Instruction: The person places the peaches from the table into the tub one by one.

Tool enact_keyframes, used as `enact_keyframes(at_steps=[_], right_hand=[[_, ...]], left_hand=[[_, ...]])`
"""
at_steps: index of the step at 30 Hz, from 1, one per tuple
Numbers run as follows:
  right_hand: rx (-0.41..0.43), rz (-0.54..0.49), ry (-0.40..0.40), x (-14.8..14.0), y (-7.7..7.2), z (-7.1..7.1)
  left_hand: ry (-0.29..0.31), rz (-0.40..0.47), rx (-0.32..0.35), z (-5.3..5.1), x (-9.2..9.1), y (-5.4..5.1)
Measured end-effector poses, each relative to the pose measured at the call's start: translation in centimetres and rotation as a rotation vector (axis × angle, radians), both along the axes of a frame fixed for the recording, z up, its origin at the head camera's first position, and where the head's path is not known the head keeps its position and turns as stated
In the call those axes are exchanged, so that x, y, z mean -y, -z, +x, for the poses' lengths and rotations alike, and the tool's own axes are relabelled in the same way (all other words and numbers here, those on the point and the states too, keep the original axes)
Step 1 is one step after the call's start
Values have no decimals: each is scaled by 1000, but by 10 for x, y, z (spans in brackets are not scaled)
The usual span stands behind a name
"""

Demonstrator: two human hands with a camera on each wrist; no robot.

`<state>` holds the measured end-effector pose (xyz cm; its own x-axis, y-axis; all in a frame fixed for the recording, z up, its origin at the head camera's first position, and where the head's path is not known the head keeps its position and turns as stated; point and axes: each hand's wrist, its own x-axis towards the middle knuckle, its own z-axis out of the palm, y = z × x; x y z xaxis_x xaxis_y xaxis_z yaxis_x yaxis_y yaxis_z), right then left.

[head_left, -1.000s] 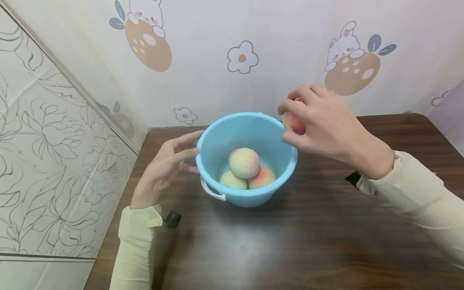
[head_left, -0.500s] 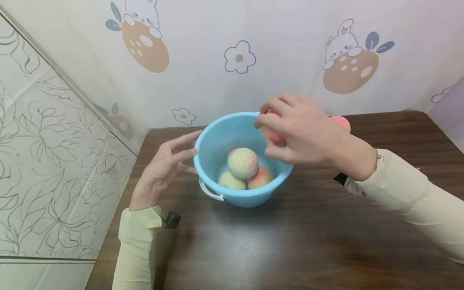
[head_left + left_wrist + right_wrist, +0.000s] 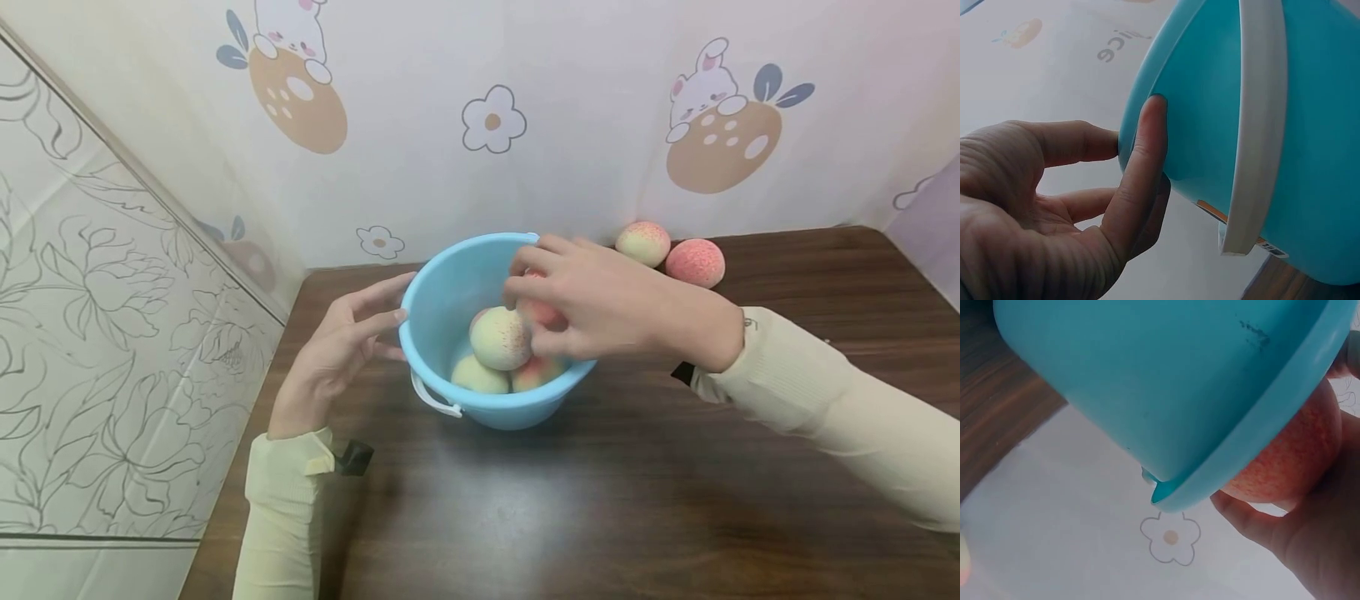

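Note:
A light blue bucket (image 3: pixel 495 400) with a white handle (image 3: pixel 435 396) stands on the table. In it lie several peaches, a pale speckled peach (image 3: pixel 497 340) uppermost. My left hand (image 3: pixel 337 354) steadies the bucket's left side; in the left wrist view its fairly straight fingers (image 3: pixel 1138 169) touch the rim and outer wall. Over the bucket's right rim, my right hand (image 3: pixel 600 300) grips a red peach (image 3: pixel 1291 456), which is inside the opening near the pale one. Part of that peach is hidden by my fingers in the head view.
Two more peaches, one pale (image 3: pixel 642 243) and one pink (image 3: pixel 696 263), lie on the dark wooden table (image 3: pixel 675 475) against the back wall, right of the bucket. Patterned wall (image 3: pixel 577 125) closes off the back, and a floral panel (image 3: pixel 112 350) the left.
My right hand has carried the red peach leftward and down, from beside the right rim into the bucket's opening. Two peaches behind that hand have come into view. My left hand stays put.

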<state>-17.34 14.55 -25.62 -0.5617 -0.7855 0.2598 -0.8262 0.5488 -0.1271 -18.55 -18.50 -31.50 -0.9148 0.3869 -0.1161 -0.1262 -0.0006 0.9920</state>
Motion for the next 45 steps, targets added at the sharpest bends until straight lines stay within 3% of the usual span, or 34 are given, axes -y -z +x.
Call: enact_keyframes(at_steps=[15,31,38,45], right_hand=[[66,70,3,4,1,-3],[183,170,37,2,-3,3],[108,72,37,-2,-4,-1],[9,-114,79,-14,-3,-12]], left_hand=[[4,-3,-3,1,1,0],[-9,-8,-2,1,1,1],[-7,-3,-3,1,0,1],[0,12,-4,1,1,1]])
